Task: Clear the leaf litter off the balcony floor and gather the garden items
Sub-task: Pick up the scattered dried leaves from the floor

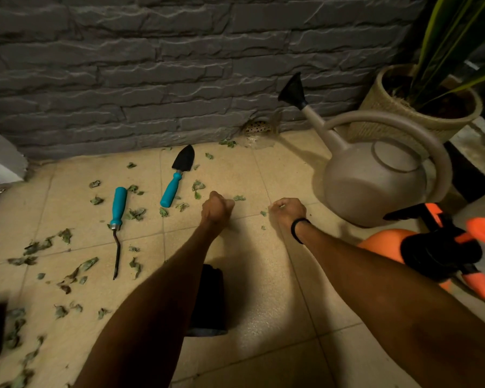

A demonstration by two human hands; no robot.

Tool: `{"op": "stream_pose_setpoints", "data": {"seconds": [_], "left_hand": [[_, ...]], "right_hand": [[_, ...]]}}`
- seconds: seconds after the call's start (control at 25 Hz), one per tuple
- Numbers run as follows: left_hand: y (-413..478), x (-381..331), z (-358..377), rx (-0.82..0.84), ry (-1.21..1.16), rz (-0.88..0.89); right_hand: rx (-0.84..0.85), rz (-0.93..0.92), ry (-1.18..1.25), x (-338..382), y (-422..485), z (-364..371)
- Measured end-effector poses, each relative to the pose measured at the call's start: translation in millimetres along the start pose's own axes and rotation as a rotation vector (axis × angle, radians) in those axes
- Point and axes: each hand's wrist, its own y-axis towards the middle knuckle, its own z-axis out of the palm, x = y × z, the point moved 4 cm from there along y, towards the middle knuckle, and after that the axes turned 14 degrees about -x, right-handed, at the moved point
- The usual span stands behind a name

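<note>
Leaf-picking seems underway: the left hand (217, 210) and right hand (289, 210) are curled into fists mid-frame, their contents hidden, while leaf litter (67, 273) strews the floor (263, 289) at left around the trowel (177, 177) and weeder (117, 219), so the next reach probably goes leftward.

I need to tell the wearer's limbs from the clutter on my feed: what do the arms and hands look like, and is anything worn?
Both forearms are bare, with no sleeves in view. The left hand and right hand wear no gloves. A thin black band circles the right wrist; the left wrist carries nothing. Rings cannot be made out.
</note>
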Motion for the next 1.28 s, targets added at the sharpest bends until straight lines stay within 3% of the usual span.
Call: {"op": "stream_pose_setpoints", "data": {"seconds": [0.04, 0.2, 0.24, 0.28, 0.32, 0.36, 0.4, 0.44, 0.48, 0.56, 0.72, 0.92, 1.04, 1.16, 1.28], "left_hand": [[4, -1, -2, -0.019, -0.002, -0.015], [9, 7, 1, -0.113, -0.387, -0.202], [9, 13, 5, -0.099, -0.419, -0.168], [15, 10, 6, -0.019, -0.307, -0.155], [16, 9, 3, -0.232, 0.087, 0.107], [13, 5, -1, -0.411, 0.332, 0.212], [15, 5, 0, -0.344, 0.126, 0.094], [10, 8, 8, -0.156, -0.291, -0.217], [6, 1, 11, -0.131, -0.485, -0.233], [3, -15, 13, -0.188, -0.295, -0.190], [-2, -14, 18, -0.188, -0.333, -0.279], [-5, -18, 26, -0.232, -0.126, -0.020], [-6, -21, 35, -0.126, 0.018, 0.185], [-7, -11, 45, -0.064, 0.303, 0.372], [-13, -8, 48, -0.062, 0.444, 0.431]], "right_hand": [[0.027, -0.077, -0.030, 3, -3, 4], [0.116, -0.373, -0.240, 18, -12, 16], [0.130, -0.418, -0.279, 21, -14, 17], [0.132, -0.458, -0.315, 24, -15, 19], [0.126, -0.469, -0.336, 25, -15, 18], [0.114, -0.477, -0.367, 26, -14, 18], [0.100, -0.422, -0.357, 26, -13, 16], [0.088, -0.360, -0.343, 25, -10, 15], [0.067, -0.283, -0.302, 22, -7, 11], [0.067, -0.178, -0.223, 15, -2, 6], [0.135, -0.208, -0.177, 5, -6, -1], [0.222, -0.479, -0.324, 5, -24, 5], [0.221, -0.602, -0.403, 0, -34, 8], [0.190, -0.687, -0.491, 0, -40, 12], [0.204, -0.715, -0.577, 8, -42, 14]]}}
